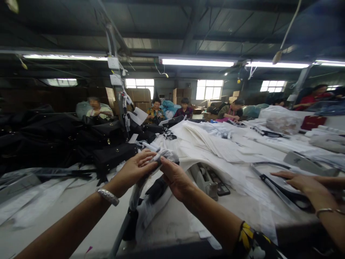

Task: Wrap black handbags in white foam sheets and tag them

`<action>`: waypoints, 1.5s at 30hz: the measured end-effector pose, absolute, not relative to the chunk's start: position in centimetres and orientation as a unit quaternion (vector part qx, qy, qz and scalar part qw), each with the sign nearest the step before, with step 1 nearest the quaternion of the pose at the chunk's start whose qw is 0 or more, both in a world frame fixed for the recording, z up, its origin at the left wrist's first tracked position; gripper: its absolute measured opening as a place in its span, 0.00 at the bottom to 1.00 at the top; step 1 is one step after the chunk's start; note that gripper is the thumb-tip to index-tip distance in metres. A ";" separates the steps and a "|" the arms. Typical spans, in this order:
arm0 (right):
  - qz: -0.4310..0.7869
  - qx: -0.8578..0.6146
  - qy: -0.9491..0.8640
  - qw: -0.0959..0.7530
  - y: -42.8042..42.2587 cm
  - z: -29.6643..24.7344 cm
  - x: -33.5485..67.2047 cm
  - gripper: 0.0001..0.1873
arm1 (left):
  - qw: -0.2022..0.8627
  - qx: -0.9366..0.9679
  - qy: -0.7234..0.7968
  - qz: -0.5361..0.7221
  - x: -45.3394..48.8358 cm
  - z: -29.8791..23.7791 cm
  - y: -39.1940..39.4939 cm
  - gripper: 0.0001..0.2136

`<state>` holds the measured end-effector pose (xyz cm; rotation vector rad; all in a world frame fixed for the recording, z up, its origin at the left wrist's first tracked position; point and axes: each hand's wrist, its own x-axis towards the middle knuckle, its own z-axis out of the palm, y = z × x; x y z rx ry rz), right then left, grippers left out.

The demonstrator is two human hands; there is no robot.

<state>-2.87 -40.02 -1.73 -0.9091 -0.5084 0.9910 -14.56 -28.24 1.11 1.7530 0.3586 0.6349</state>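
Observation:
My left hand and my right hand meet over the table's middle. Both are closed on a crumpled piece of white wrapping, pinched between the fingertips. Under the hands a black item sits partly inside the white wrapping, which trails down toward the table's front edge. A silver bracelet rings my left wrist.
Stacks of black bags fill the left of the table. White sheets lie in piles across the middle and right. Another person's hand rests on a black strap at the right. Several seated people work at the far end.

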 end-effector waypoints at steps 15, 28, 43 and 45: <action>0.491 -0.329 -0.242 0.770 -39.7 -3.1 -1.6 0.16 | 0.560 0.760 0.219 0.247 -15.3 2.7 -28.5 0.50; 0.482 -0.381 -0.278 0.738 -39.4 -3.1 -1.4 0.18 | 0.592 0.684 0.143 0.403 -14.1 0.4 -30.2 0.47; 0.471 -0.271 -0.298 0.785 -40.7 -3.0 -1.6 0.18 | 0.525 0.734 0.159 0.400 -14.4 0.8 -30.4 0.20; 0.443 -0.281 -0.292 0.800 -40.3 -3.0 -2.4 0.18 | 0.516 0.736 0.160 0.408 -14.2 0.7 -30.7 0.19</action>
